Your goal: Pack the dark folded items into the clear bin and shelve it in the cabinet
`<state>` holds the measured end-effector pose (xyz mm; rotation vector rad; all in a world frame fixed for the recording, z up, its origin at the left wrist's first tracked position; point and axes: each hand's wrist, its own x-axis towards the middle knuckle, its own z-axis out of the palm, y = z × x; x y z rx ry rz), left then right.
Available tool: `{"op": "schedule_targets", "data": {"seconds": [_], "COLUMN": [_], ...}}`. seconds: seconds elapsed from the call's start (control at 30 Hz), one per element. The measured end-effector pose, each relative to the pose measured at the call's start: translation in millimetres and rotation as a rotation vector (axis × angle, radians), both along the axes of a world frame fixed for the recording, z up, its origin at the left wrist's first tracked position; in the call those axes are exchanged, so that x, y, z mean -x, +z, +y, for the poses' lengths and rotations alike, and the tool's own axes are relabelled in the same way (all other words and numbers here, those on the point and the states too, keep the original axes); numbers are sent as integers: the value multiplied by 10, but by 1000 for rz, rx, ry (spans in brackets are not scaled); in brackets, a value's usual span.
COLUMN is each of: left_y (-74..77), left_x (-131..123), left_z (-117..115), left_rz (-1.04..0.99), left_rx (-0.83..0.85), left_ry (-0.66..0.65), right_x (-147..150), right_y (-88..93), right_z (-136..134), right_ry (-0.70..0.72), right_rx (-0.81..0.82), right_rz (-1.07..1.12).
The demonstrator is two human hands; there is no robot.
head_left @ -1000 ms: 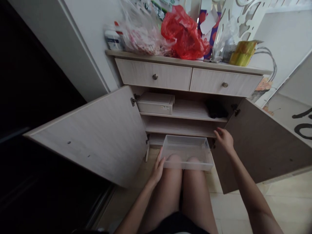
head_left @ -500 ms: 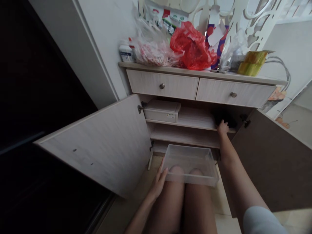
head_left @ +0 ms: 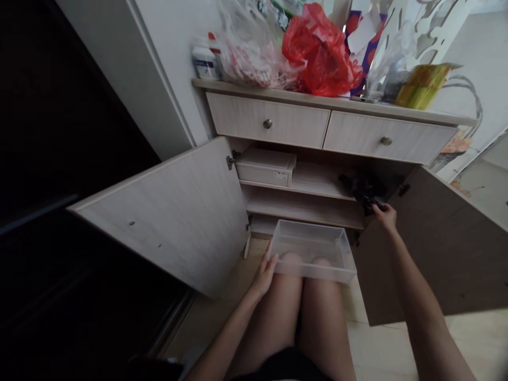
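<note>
A clear plastic bin [head_left: 313,271] rests on my knees, its inside bare. My left hand [head_left: 265,272] grips the bin's left side, thumb over the near corner. At the right end of the upper shelf [head_left: 317,180], my right hand [head_left: 386,216] pinches a bunched black item [head_left: 359,186] that looks like a thin bag or cloth; its exact kind is too dark to make out. Part of that item lies on the shelf, and part hangs at the shelf's front edge. A white lidded box [head_left: 265,168] sits at the shelf's left end.
Both cabinet doors stand wide, the left door [head_left: 174,217] and the right door [head_left: 436,248] flanking my legs. Two drawers are closed above. On the cabinet top are a red plastic bag [head_left: 321,55], a clear bag [head_left: 257,58], a white bottle [head_left: 205,62] and a yellow packet [head_left: 423,86].
My right hand has drawn back and to the right, pulling the black item toward the shelf's front edge. My left hand still holds the bin. The view has tilted down slightly.
</note>
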<state>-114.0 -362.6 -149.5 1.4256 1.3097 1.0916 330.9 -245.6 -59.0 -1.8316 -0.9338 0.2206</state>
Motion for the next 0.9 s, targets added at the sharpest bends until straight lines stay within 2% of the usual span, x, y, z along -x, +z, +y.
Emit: {"op": "schedule_targets", "data": {"seconds": [0.1, 0.27, 0.37, 0.5, 0.6, 0.7, 0.8, 0.9], "left_y": [-2, 3, -3, -19, -8, 16, 30, 45], "left_x": [-10, -23, -31, -40, -31, -7, 17, 27], "left_z": [8, 20, 16, 19, 29, 38, 43, 48], "left_rz": [14, -33, -51, -68, -45, -4, 20, 13], "left_rx": [-14, 14, 1, -18, -14, 12, 3, -16], "left_ry": [8, 7, -7, 8, 8, 11, 16, 12], "right_x": [-9, 295, 601, 897, 978, 988, 999, 1048], "right_y": [28, 226, 281, 169, 58, 21, 19, -21], "right_z": [-383, -908, -1037, -998, -884, -765, -677, -612], "right_ry": [224, 585, 769, 927, 985, 1013, 989, 939], "right_rx": [-146, -82, 30, 152, 204, 245, 288, 366], "right_rz": [135, 130, 131, 96, -69, -383, -790, -1012]}}
